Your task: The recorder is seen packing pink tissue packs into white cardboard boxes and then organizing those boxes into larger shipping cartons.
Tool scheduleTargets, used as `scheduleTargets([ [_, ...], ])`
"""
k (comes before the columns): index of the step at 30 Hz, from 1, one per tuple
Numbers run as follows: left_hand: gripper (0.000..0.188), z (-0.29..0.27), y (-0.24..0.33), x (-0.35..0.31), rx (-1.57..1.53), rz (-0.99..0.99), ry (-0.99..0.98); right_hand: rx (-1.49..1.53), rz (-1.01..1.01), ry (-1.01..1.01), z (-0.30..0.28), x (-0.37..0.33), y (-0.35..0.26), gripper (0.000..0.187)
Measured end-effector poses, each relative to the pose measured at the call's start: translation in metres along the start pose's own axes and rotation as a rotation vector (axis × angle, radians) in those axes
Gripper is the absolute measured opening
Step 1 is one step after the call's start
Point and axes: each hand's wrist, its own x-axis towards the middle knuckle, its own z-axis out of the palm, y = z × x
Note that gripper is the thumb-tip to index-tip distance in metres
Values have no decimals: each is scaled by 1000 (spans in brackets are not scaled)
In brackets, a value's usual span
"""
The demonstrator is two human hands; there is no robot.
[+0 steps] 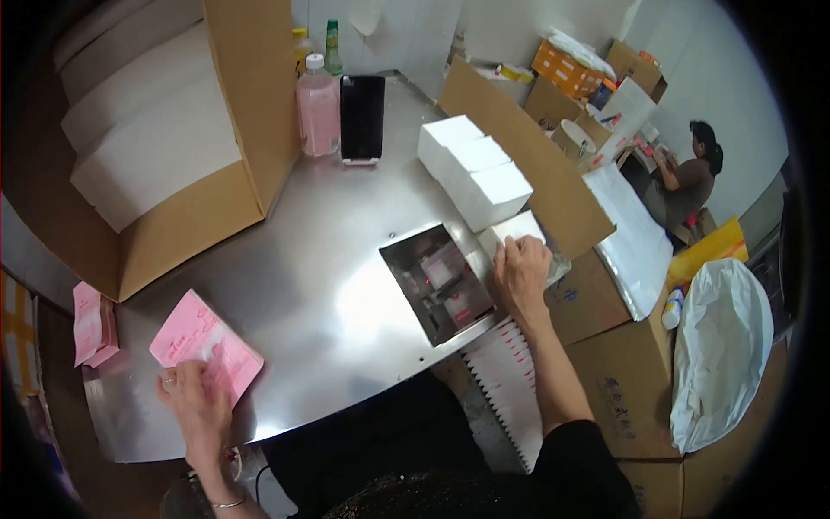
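Note:
At the left of the metal table lies a flat pink printed pack [207,340], and my left hand [197,400] presses its bent fingers onto the near edge. A smaller pink pack [93,324] stands left of it, by the big carton. On the right, my right hand [522,275] has its fingers bent over a white block [517,227], like stacked tissue paper. Three similar white blocks [475,169] stand in a row just beyond. Between my hands, a rectangular opening [441,285] in the table top shows a mechanism and something pink inside.
An open carton [194,238] with white stacks fills the far left. A phone [361,119], a bottle of pink liquid [318,108] and a green bottle [333,48] stand at the back. Cartons [618,389] and a white bag [722,355] flank my right; another person [692,177] sits beyond.

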Motion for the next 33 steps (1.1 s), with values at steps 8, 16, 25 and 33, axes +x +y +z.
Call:
scheduleTargets([
  [8, 18, 18, 109, 15, -533, 433, -215, 270, 150, -8, -1, 5, 0, 26],
  [16, 56, 44, 135, 17, -456, 481, -180, 779, -708, -116, -96, -56, -151, 34],
  [25, 59, 56, 153, 22, -188, 372, -2, 653, -519, -233, -60, -15, -176, 25],
  [33, 50, 57, 163, 23, -188, 284, -100, 65, 37, -4, -8, 6, -21, 12],
])
